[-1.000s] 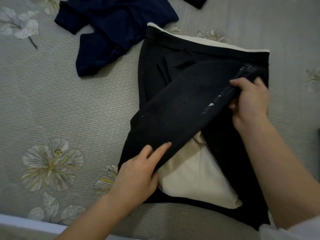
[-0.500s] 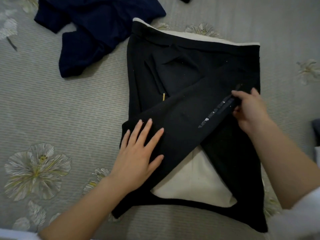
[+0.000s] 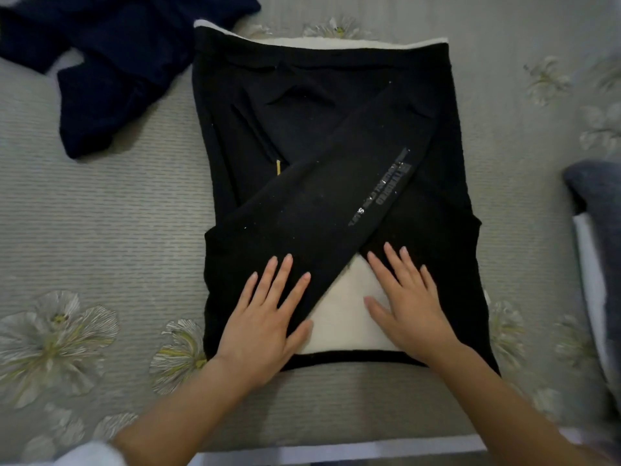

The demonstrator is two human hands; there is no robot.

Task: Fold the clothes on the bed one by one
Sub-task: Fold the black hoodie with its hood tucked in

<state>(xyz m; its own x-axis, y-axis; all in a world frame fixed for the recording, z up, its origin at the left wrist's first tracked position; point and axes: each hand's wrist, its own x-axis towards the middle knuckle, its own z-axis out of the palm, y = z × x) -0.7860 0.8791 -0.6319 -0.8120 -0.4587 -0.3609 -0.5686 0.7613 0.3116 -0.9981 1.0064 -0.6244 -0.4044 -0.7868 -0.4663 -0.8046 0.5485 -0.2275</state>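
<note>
A black garment with a cream lining (image 3: 322,156) lies flat on the bed, its sides folded in and one sleeve with grey print laid diagonally across it. A cream triangle of lining shows near its lower edge. My left hand (image 3: 265,314) rests flat, fingers spread, on the lower end of the sleeve. My right hand (image 3: 408,307) lies flat with straight fingers, partly on the cream lining and partly on the black fabric. A crumpled dark navy garment (image 3: 111,62) lies at the upper left, touching the black one's corner.
The bed cover (image 3: 100,230) is grey with pale flower prints. A grey and white piece of cloth (image 3: 598,230) lies at the right edge. The bed's near edge runs along the bottom of the view.
My right hand let go of the sleeve end and came down flat onto the lower part of the garment. The sleeve now lies flat across it. My left hand stays pressed on it.
</note>
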